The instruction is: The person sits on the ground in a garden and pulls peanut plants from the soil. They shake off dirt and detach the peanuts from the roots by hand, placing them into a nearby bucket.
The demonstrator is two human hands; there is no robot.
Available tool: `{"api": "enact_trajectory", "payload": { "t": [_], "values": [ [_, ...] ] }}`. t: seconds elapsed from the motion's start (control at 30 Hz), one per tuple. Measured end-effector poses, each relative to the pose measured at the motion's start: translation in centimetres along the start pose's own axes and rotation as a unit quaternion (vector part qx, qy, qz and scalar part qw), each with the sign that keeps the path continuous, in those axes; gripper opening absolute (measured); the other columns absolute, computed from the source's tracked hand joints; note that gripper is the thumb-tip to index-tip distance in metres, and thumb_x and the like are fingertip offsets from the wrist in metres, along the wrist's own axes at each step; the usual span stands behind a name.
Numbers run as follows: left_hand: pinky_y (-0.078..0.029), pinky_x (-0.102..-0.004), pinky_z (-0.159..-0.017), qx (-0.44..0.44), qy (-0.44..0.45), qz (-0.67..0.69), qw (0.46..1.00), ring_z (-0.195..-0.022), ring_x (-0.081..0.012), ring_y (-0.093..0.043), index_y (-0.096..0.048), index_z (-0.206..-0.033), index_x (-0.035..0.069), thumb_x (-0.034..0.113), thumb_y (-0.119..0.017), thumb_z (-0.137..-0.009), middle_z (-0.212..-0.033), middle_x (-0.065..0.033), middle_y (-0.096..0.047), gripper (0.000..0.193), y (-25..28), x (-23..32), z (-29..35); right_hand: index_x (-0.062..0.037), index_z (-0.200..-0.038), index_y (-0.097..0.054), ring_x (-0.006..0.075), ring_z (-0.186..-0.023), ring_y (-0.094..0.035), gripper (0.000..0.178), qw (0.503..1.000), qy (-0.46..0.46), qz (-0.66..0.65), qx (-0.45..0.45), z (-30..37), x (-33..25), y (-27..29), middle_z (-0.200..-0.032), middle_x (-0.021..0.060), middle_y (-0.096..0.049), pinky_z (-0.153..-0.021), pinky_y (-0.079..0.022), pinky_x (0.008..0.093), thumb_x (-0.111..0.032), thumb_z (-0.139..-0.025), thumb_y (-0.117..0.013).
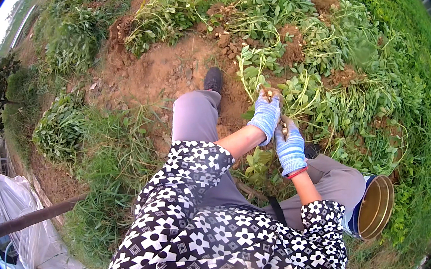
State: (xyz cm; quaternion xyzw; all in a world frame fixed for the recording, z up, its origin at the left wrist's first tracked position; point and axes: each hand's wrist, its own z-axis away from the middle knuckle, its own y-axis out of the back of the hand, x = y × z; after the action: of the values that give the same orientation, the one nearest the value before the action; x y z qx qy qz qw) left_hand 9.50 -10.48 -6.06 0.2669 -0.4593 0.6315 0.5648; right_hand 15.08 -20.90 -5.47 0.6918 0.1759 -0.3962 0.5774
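Both hands wear blue-and-white striped work gloves, soiled at the fingers. My left hand (pixel 267 113) is closed around the root end of a peanut plant (pixel 252 73), whose leafy stems spread out beyond the glove. Pale pods (pixel 270 94) show at its fingertips. Just below and to the right, my right hand (pixel 289 144) has its fingers curled around pale peanuts (pixel 284 128). The two hands are close together, in front of my bent right leg. Part of what lies in each palm is hidden by the fingers.
Uprooted peanut plants (pixel 350 91) with soil on their roots lie ahead and to the right. A metal bucket (pixel 376 207) stands by my right knee. Bare reddish soil (pixel 175 67) lies ahead; grass, a wooden pole (pixel 37 216) and white plastic sheeting (pixel 53 256) are on the left.
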Motion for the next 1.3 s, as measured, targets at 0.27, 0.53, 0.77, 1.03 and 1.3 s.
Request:
{"api": "enact_trajectory", "payload": {
  "t": [0.27, 0.53, 0.77, 1.03, 1.3],
  "values": [
    [-0.048, -0.034, -0.071, 0.034, 0.128, 0.088, 0.987, -0.082, -0.019, -0.055, -0.048, -0.103, 0.007, 0.023, -0.049, -0.091, -0.095, -0.0091, -0.056, 0.02, 0.0, 0.1, -0.5, -0.0136, -0.123, -0.044, 0.0319, -0.078, -0.057, 0.056, 0.971, 0.103, 0.216, 0.011, -0.4, -2.9, 1.4, -0.096, 0.0135, -0.053, -0.064, -0.047, 0.0414, -0.01, -0.07, -0.062],
    [-0.044, -0.0291, -0.076, -0.208, 0.079, -0.076, 0.972, -0.084, -0.0144, -0.054, -0.053, -0.104, 0.004, 0.029, -0.045, -0.092, -0.091, -0.0069, -0.058, 0.028, 0.2, 1.3, 0.6, -0.0038, -0.108, -0.054, 0.0232, -0.083, -0.059, 0.029, 0.996, -0.032, -0.073, 0.049, -3.1, 1.3, 2.3, -0.089, 0.0122, -0.059, -0.075, -0.047, 0.032, -0.001, -0.081, -0.048],
    [-0.043, -0.0266, -0.056, -0.381, 0.083, -0.302, 0.87, -0.066, -0.0108, -0.053, -0.056, -0.089, 0.005, 0.032, -0.064, -0.082, -0.072, -0.0034, -0.057, 0.028, 0.7, 4.4, 2.2, -0.0053, -0.1, -0.054, 0.0059, -0.037, -0.039, 0.017, 0.881, -0.251, -0.401, 0.014, -4.0, 1.7, 6.0, -0.061, -0.0006, -0.053, -0.031, -0.031, 0.0203, -0.009, -0.085, -0.047],
    [-0.042, -0.0273, -0.059, -0.399, 0.011, -0.322, 0.859, -0.067, -0.0083, -0.049, -0.06, -0.082, 0.003, 0.029, -0.067, -0.078, -0.069, -0.0012, -0.056, 0.028, 0.7, 3.4, 1.8, -0.0037, -0.109, -0.052, 0.0014, -0.039, -0.036, 0.026, 0.885, -0.219, -0.409, -0.044, -3.6, -0.7, 7.5, -0.064, -0.0029, -0.05, -0.034, -0.027, 0.0147, -0.006, -0.084, -0.045],
    [-0.038, -0.023, -0.062, -0.464, 0.048, -0.102, 0.878, -0.068, -0.0073, -0.045, -0.058, -0.077, 0.005, 0.03, -0.064, -0.08, -0.07, 0.0018, -0.053, 0.025, 2.2, 3.6, 2.2, -0.0029, -0.107, -0.053, -0.0012, -0.041, -0.032, 0.028, 0.801, -0.184, -0.565, -0.07, -1.7, -3.7, 8.3, -0.059, -0.0062, -0.045, -0.036, -0.023, 0.0121, -0.013, -0.08, -0.053]
  ]
}}
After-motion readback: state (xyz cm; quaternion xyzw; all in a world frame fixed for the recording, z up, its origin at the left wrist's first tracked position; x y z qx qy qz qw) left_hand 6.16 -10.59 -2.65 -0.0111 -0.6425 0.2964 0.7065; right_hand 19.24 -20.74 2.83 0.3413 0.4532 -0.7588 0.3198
